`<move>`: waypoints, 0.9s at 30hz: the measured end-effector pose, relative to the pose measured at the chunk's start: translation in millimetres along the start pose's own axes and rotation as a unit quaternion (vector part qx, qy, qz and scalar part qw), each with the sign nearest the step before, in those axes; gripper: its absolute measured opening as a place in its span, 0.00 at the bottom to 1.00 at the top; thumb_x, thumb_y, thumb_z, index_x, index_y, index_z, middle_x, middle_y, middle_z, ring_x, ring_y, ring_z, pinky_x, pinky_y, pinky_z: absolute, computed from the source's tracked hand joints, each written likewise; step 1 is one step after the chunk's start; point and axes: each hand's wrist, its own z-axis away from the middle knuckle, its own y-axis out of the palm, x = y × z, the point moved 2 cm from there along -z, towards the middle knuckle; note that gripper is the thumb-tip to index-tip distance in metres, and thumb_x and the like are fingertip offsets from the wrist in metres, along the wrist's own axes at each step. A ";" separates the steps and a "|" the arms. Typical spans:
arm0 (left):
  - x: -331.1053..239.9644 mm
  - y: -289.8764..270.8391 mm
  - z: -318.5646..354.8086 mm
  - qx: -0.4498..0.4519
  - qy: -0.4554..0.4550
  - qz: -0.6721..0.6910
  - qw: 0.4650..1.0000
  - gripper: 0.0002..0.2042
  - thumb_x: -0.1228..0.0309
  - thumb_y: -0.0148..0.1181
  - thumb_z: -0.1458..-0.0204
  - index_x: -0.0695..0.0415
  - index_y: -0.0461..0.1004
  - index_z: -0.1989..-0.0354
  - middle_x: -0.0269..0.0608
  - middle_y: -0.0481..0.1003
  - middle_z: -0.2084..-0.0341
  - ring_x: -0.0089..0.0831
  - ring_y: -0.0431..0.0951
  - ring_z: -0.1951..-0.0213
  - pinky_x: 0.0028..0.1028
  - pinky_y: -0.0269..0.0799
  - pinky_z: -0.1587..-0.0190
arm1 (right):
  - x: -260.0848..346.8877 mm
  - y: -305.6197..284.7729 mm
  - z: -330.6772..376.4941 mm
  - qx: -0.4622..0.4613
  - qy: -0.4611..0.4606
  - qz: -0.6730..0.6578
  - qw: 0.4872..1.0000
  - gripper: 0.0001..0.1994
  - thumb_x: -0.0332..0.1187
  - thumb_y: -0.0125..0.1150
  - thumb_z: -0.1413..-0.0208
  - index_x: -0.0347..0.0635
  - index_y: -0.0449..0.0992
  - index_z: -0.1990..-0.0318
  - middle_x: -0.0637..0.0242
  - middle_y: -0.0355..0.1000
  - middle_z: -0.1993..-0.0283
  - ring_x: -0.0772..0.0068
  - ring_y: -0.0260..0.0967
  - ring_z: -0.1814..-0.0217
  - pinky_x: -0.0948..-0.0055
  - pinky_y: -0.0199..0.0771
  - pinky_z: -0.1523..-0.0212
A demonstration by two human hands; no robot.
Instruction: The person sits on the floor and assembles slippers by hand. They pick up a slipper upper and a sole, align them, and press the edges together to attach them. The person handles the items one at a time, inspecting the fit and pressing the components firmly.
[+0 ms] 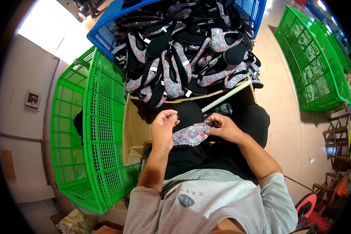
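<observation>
A cloth slipper (189, 135) in grey floral fabric with red spots lies across my lap, between my two hands. My right hand (221, 128) pinches its edge at the right end, thumb and fingers pressed together. At the other end my left hand (163, 126) is raised, fingertips closed in a pinch; a small pale bit shows there, too small to name. Just beyond my knees rises a heap of similar floral slippers (171, 76) with black soles and small white tags. Part of the held slipper is hidden behind my hands.
A cardboard box (134, 130) stands in front of me, with a pale tube (228, 95) slanting across it. The heap fills a blue crate (101, 31). Green crates stand at left (91, 140) and far right (310, 64). Wooden racks (335, 136) stand at the right edge.
</observation>
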 end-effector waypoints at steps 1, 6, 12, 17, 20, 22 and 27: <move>2.3 1.0 -0.3 -0.006 0.025 -0.018 0.999 0.07 0.75 0.60 0.43 0.60 0.73 0.58 0.32 0.73 0.70 0.19 0.73 0.68 0.22 0.73 0.58 | 0.6 -0.4 0.2 0.006 -0.002 0.038 0.999 0.16 0.28 0.73 0.50 0.37 0.74 0.56 0.72 0.72 0.61 0.83 0.67 0.60 0.79 0.70 0.57; 1.7 15.6 9.1 0.019 0.111 -0.096 0.989 0.13 0.80 0.56 0.42 0.62 0.68 0.48 0.32 0.72 0.64 0.16 0.70 0.63 0.17 0.69 0.58 | 5.2 8.1 2.0 0.005 -0.065 0.207 0.976 0.20 0.36 0.78 0.56 0.37 0.76 0.59 0.68 0.73 0.66 0.79 0.68 0.60 0.74 0.70 0.59; -18.7 30.3 44.0 0.045 0.267 -0.198 0.942 0.11 0.78 0.61 0.46 0.63 0.72 0.54 0.39 0.75 0.69 0.26 0.75 0.68 0.25 0.72 0.60 | 4.9 11.9 3.1 0.003 -0.002 0.056 0.998 0.18 0.36 0.76 0.53 0.36 0.76 0.61 0.71 0.72 0.67 0.82 0.67 0.66 0.77 0.70 0.64; -10.8 32.2 72.7 0.038 0.344 -0.252 0.903 0.09 0.85 0.58 0.47 0.64 0.71 0.58 0.43 0.74 0.64 0.27 0.74 0.63 0.24 0.71 0.57 | 10.7 -5.2 5.4 -0.149 -0.025 -0.038 0.988 0.11 0.30 0.70 0.49 0.37 0.75 0.63 0.73 0.71 0.69 0.83 0.67 0.67 0.79 0.69 0.65; -13.6 41.5 62.0 0.034 0.331 -0.358 0.873 0.14 0.78 0.63 0.52 0.62 0.73 0.56 0.48 0.74 0.59 0.44 0.74 0.55 0.34 0.68 0.48 | 31.6 -17.6 15.7 -0.215 -0.066 -0.092 0.970 0.11 0.30 0.69 0.49 0.39 0.71 0.64 0.72 0.70 0.68 0.84 0.65 0.67 0.80 0.67 0.64; -11.1 50.0 55.0 0.064 0.322 -0.388 0.861 0.18 0.74 0.64 0.52 0.62 0.72 0.52 0.48 0.74 0.55 0.46 0.72 0.49 0.37 0.66 0.44 | 40.0 -29.2 24.7 -0.240 -0.084 -0.079 0.964 0.12 0.30 0.69 0.49 0.42 0.68 0.68 0.75 0.67 0.70 0.86 0.61 0.69 0.81 0.64 0.67; 20.6 86.1 38.6 0.196 0.273 -0.345 0.876 0.18 0.67 0.65 0.50 0.62 0.71 0.54 0.49 0.74 0.60 0.47 0.73 0.54 0.38 0.68 0.49 | 63.9 -43.3 52.9 -0.278 -0.145 0.011 0.949 0.13 0.24 0.70 0.53 0.42 0.67 0.70 0.76 0.66 0.72 0.87 0.60 0.71 0.83 0.61 0.69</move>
